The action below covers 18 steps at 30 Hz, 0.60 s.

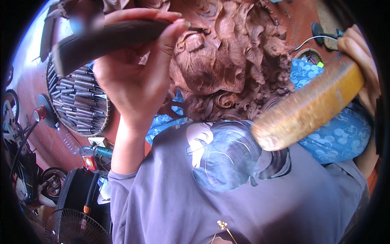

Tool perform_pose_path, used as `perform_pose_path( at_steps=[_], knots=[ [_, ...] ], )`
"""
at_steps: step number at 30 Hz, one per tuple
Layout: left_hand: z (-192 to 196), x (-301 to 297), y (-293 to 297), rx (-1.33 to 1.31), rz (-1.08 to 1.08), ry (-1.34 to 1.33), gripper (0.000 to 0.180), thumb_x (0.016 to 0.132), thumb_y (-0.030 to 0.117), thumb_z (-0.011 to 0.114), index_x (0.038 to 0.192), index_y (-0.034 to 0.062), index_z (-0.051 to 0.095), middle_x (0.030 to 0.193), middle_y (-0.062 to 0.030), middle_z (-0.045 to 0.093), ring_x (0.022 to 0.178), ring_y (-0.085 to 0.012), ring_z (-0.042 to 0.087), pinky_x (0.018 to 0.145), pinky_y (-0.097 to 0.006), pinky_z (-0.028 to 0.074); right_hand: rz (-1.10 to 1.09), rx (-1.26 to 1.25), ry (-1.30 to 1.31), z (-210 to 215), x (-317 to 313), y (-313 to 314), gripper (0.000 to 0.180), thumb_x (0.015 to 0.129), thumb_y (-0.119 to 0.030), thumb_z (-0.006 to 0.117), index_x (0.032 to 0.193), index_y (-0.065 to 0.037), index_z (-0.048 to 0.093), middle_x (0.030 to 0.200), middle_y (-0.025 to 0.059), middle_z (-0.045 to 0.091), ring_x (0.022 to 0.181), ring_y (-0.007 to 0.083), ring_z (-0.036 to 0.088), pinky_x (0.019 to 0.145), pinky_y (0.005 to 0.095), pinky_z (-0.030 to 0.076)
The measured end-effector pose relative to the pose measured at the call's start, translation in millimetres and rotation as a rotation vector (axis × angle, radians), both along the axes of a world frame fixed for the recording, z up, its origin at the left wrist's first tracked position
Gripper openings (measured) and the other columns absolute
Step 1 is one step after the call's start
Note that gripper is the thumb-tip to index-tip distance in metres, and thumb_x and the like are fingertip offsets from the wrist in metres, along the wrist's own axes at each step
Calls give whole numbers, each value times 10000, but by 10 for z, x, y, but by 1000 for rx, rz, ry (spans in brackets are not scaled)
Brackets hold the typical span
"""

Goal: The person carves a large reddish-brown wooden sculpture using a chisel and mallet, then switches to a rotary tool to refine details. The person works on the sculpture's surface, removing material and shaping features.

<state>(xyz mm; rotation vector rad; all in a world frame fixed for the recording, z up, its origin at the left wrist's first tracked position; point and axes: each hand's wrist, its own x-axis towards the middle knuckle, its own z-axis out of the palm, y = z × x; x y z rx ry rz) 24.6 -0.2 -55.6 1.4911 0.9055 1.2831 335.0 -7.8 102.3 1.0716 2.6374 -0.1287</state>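
The shirt [227, 195] fills the foreground at six o'clock. At three o'clock the right hand [359, 53] is closed round a wooden mallet [308, 107], its long axis running from two o'clock down to its blunt head near centre. At eleven o'clock the left hand [138, 61] wraps a dark chisel [109, 38], lying nearly level, its tip at the red-brown carving [227, 57] at twelve. Beyond lie a round rack of tools [79, 101] at nine, blue cloth [341, 134] and reddish floor [300, 16].

A dark-handled chisel [109, 38], gripped slantwise, touches its tip to the reddish-brown carving [227, 61] of deep curls, while a worn pale wooden mallet [308, 107] hangs tilted just right of it.
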Motion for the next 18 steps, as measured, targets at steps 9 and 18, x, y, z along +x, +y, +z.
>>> perform_pose_path(
  at_steps=[9, 18],
  knots=[
    [223, 29, 57, -48, -6, 210, 186, 856, -36, 660, 1025, -49, 582, 955, -128, 678, 891, -142, 650, 810, -261, 536, -395, 64, 507, 198, -106, -44, 552, 707, 106, 650, 1238, -22, 571, 1210, 122, 589, 1198, 238, 522, 978, 359, 443],
    [231, 77, 79, 13, -29, 281, 187, 845, -4, 689, 998, -43, 587, 928, -103, 684, 881, -136, 651, 773, -259, 547, -239, 216, 446, 164, -260, -87, 540, 707, 79, 654, 1230, -37, 584, 1144, 109, 587, 1119, 220, 521, 916, 343, 438]
  ],
)
